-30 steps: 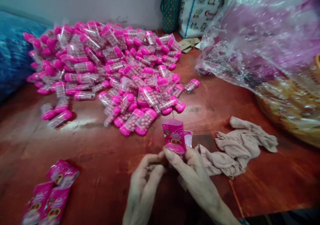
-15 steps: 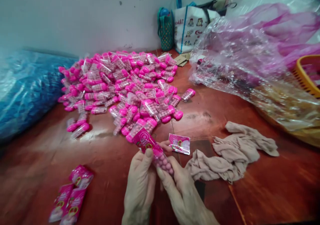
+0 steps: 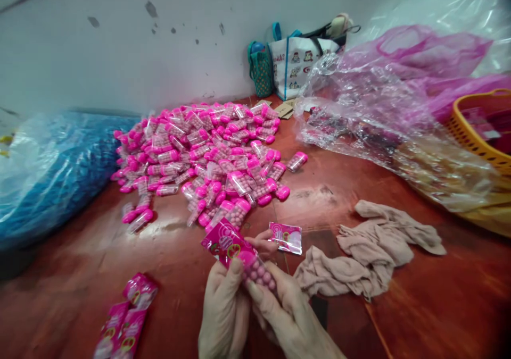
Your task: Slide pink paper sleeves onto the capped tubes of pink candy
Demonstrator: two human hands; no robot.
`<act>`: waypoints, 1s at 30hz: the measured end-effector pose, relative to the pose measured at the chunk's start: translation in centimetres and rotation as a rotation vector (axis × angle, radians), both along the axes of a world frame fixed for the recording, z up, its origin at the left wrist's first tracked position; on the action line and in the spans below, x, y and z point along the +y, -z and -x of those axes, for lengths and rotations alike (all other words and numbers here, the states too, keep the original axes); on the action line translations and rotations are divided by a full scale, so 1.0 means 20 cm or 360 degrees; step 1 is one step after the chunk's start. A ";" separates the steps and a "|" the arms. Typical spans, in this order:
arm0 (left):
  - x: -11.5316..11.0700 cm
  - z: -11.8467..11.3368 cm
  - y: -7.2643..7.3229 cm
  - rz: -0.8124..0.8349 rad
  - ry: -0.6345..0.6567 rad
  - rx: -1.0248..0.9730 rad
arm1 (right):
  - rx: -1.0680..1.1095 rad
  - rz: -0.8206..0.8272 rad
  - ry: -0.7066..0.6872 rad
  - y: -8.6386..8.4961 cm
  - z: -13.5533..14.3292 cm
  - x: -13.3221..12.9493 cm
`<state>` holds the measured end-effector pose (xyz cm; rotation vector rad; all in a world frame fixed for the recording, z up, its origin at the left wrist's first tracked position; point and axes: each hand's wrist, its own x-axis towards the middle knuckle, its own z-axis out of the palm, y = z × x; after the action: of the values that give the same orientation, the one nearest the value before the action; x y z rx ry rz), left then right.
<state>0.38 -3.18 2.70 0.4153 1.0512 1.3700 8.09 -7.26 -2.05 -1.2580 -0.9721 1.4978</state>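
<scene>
Both hands are closed on one small clear candy bottle [image 3: 261, 275] of pink balls, with a glossy pink printed sleeve [image 3: 224, 242] over its upper left end. My left hand [image 3: 224, 300] has its thumb on the sleeve's lower part, its fingers passing behind. My right hand [image 3: 289, 308] pinches the bottle's lower end between thumb and fingers. A flat pink printed sleeve [image 3: 286, 237] lies on the red surface just beyond the fingers. Ahead is a large heap of pink-capped candy bottles [image 3: 207, 151]. Several sleeved bottles [image 3: 126, 327] lie at the lower left.
A crumpled beige cloth [image 3: 371, 252] lies right of my hands. At the left is a blue-filled plastic bag [image 3: 59, 167]. Clear and pink plastic sheeting [image 3: 371, 98] and a yellow basket [image 3: 475, 125] occupy the right. A white tote bag [image 3: 299, 66] stands by the wall.
The view has shifted, so the heap and left-side things appear farther right and lower. The sleeve in my hands now lies flatter and faces up more; both hands keep their hold.
</scene>
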 end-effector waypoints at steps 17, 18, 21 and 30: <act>-0.07 0.00 0.03 0.0208 0.0171 0.0036 | -0.0157 -0.0158 -0.0011 0.01 0.04 -0.01; -0.07 0.00 0.04 0.0226 0.0138 0.0012 | -0.0182 -0.0203 -0.0049 0.01 0.03 0.01; -0.07 0.03 0.05 0.0222 0.0052 -0.0014 | -0.0357 -0.0451 -0.0270 -0.03 -0.02 0.08; -0.04 0.06 0.06 0.0240 -0.0194 0.0247 | -0.1648 -0.1471 -0.0151 -0.08 -0.10 0.21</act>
<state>-0.89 -4.06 1.48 0.3543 1.3168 1.3712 10.03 -3.01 -0.41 -1.2124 -2.0772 0.1946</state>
